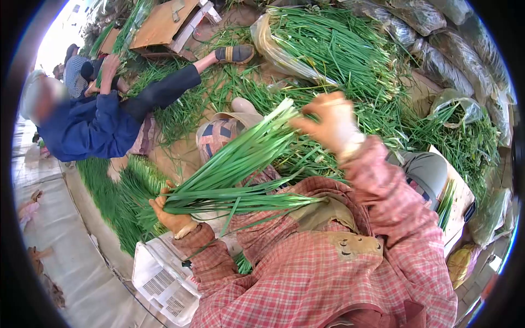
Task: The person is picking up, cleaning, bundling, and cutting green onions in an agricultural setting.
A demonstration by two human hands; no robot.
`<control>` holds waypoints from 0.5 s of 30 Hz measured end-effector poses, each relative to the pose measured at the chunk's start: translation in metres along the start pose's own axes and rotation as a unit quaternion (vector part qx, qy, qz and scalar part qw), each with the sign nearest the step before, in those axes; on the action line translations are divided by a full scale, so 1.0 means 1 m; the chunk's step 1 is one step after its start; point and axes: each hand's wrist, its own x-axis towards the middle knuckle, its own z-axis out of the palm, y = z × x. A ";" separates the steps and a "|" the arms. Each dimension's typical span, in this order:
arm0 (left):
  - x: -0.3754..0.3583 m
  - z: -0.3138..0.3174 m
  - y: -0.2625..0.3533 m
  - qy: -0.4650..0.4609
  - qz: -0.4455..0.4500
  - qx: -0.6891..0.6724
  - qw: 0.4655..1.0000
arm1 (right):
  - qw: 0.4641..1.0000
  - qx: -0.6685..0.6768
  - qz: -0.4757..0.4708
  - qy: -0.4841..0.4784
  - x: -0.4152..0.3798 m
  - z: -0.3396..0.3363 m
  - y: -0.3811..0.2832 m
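A long bunch of garlic chives [235,164], green leaves with pale stem ends, stretches across my lap. My left hand [174,216], gloved, is closed around its leafy end at the lower left. A few leaves stick out from the bunch toward my plaid jacket [306,262]. At the pale ends, my right hand [331,123], also gloved, has its fingers curled and the thumb against or just beside the stems. What those fingers pinch, if anything, is too blurred to make out.
A person in a blue jacket [90,128] sits at the left, one leg stretched out. A large chive heap [339,49] in plastic lies ahead. Wrapped bundles [448,60] line the right. Sorted chives [123,197] lie left, beside a white crate [164,279]. A cardboard box [164,24] stands behind.
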 end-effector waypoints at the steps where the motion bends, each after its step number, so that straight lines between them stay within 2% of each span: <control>1: -0.001 0.002 0.000 -0.009 -0.004 -0.007 1.000 | 0.993 -0.065 0.039 -0.089 0.006 0.010 -0.024; 2: -0.002 0.005 -0.002 -0.017 -0.005 -0.016 1.000 | 0.991 -0.063 0.063 -0.096 0.011 0.034 -0.035; 3: -0.005 0.008 -0.003 -0.023 -0.005 -0.024 0.999 | 0.982 0.025 0.146 -0.115 0.015 0.053 -0.044; 4: -0.010 0.018 -0.005 0.033 0.003 0.002 0.999 | 0.920 0.295 0.202 -0.160 0.017 0.075 -0.032; 6: -0.020 0.042 -0.008 0.147 0.019 0.053 0.988 | 0.799 0.528 0.261 -0.124 0.008 0.087 -0.033; 7: -0.012 0.013 -0.002 0.088 0.017 0.033 0.995 | 0.832 0.496 0.212 -0.128 0.000 0.086 -0.026; 9: -0.017 0.036 -0.008 0.148 0.012 0.052 0.988 | 0.913 0.384 0.132 -0.034 -0.013 0.050 -0.013; 10: -0.021 0.042 -0.011 0.180 0.011 0.060 0.982 | 0.947 0.297 0.108 0.056 -0.021 0.031 0.000; 11: -0.013 0.010 -0.009 0.148 0.025 0.055 0.987 | 0.948 0.287 0.086 0.111 -0.028 0.021 0.030; 14: -0.024 0.027 -0.011 0.173 -0.019 0.020 0.985 | 0.947 0.124 0.226 0.190 -0.044 -0.022 0.142; 15: -0.025 0.029 -0.012 0.184 -0.012 0.040 0.982 | 0.967 -0.076 0.234 0.063 -0.052 -0.030 0.187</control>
